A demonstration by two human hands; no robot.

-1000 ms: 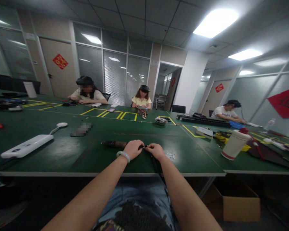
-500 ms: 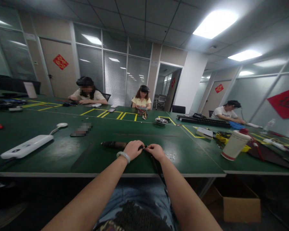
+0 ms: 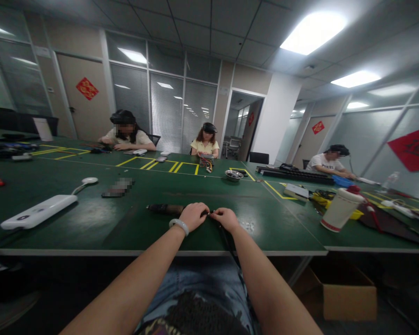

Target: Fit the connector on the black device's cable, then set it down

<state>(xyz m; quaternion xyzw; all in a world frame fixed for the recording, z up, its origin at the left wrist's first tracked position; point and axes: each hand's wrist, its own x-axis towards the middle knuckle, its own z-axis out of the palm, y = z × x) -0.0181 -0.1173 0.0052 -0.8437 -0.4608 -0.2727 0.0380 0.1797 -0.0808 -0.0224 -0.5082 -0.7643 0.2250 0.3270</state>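
Observation:
A dark, stick-shaped tool (image 3: 165,209) that looks like a corded electric screwdriver lies on the green table, its narrow metal tip pointing left. My left hand (image 3: 194,216), with a pale bangle at the wrist, is closed over its right end. Fingertips of my right hand (image 3: 225,217) pinch the black cable (image 3: 226,239) close to that end. A small shiny bit shows between the two hands, too small to make out. From there the cable drops over the table edge towards my lap.
Small clear pieces (image 3: 247,226) lie right of my right hand. A white power strip (image 3: 40,211) and a pixelated flat object (image 3: 118,187) are to the left. Further off stand a metal bowl (image 3: 233,175) and a white bottle (image 3: 340,210). Several people sit around the table (image 3: 286,232).
Almost nothing differs. Both hands keep their hold at the same place, with only a very slight shift of the fingers and the view.

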